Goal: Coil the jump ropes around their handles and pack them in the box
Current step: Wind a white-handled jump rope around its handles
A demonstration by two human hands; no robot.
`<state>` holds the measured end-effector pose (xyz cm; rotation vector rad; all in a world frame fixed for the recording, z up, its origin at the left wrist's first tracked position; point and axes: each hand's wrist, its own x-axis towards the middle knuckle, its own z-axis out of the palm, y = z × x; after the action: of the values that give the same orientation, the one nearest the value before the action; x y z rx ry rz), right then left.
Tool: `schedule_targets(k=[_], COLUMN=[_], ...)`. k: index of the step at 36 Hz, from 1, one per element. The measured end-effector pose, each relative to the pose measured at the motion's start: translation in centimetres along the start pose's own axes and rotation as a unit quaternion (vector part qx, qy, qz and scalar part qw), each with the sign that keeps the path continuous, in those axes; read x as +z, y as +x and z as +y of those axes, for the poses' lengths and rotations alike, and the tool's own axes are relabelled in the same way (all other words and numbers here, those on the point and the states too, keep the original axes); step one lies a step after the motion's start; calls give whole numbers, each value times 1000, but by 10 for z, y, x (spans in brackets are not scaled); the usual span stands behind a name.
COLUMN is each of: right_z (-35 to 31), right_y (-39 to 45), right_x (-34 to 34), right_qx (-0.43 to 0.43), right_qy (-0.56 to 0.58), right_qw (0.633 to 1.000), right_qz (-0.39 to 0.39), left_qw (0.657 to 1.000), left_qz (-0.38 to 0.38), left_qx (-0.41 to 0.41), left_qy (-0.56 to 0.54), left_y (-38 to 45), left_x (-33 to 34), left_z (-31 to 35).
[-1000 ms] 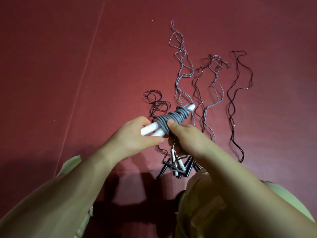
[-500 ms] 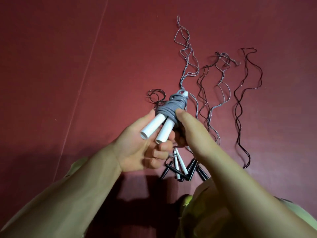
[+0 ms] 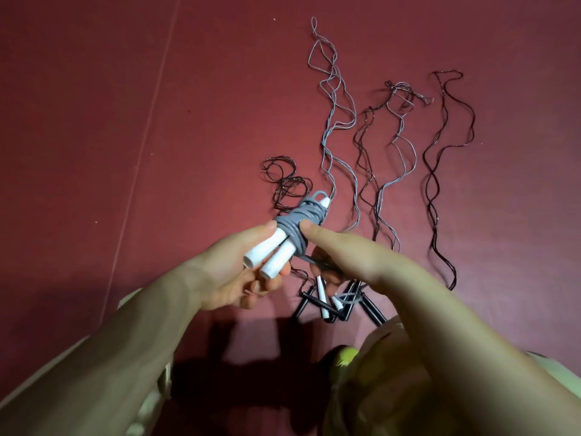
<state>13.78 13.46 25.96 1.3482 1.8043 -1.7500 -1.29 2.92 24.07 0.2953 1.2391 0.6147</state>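
While the left hand (image 3: 239, 275) grips the two white handles (image 3: 267, 256) from below, the right hand (image 3: 352, 259) pinches the grey coil (image 3: 298, 225) with its thumb on the wraps. Bundle held in the air above the red floor (image 3: 125, 121). Judged light; cord springy and slick, apt to unwind if released; best held across the wraps. Loose ropes (image 3: 377, 152) lie beyond, spare handles (image 3: 333, 303) below. Open room to the left. No box in view.
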Motion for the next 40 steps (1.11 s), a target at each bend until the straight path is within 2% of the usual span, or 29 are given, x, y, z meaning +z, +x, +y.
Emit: schedule_targets(k=[7,11,19,22,27,34,38,40], right_z=[5,6,9,11,12,16,18,18], right_y=[7,9,19,19,17,26,27,27], right_x=[1,8,16,16,17,25,26,25], right_qx=[-3,5,42,48,5,-55,-89,-100], right_qy=[89,98,74,67,66,46,31,55], right_qw=[992,989,994,995,998,995,991,990], right_qz=[-92,-108,-65,-49,4,65,90,88], left_qw=[995,982,943,919,882,860,878,924], left_qz=[77,131,212,251,306,346,311,237], left_qx=[38,49,126,139,162,178,157,143], left_qy=[57,124,222,271,320,329,328,263], left_y=[-2,0,6,6,8,10,9,5], left_x=[-10,-11,-18,-21,-20,-15,-15,-14], left_z=[-4,-10,-15,-15,-17,-15,-15,-13])
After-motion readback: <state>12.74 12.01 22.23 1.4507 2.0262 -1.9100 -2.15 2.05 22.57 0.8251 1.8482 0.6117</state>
